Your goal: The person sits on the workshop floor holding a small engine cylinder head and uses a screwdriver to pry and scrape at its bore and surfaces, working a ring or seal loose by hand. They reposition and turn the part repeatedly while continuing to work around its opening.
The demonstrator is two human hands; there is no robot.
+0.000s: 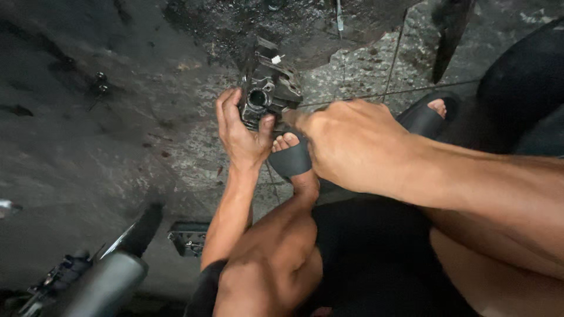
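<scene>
My left hand (242, 132) grips a dark, greasy metal engine part (267, 88) with a round opening, holding it just above the floor. My right hand (352, 144) is closed in a fist right beside the part, its thumb side pointing at it; whatever it may hold is hidden by the fingers. Both hands sit above my left foot in a black slide sandal (291, 155). My bent knees fill the lower middle of the view.
The floor (88, 147) is dark, oily concrete with a speckled tiled patch at the upper right. My other sandalled foot (432, 111) rests at right. A grey metal tube (100, 285) and a small black metal piece (188, 238) lie at lower left.
</scene>
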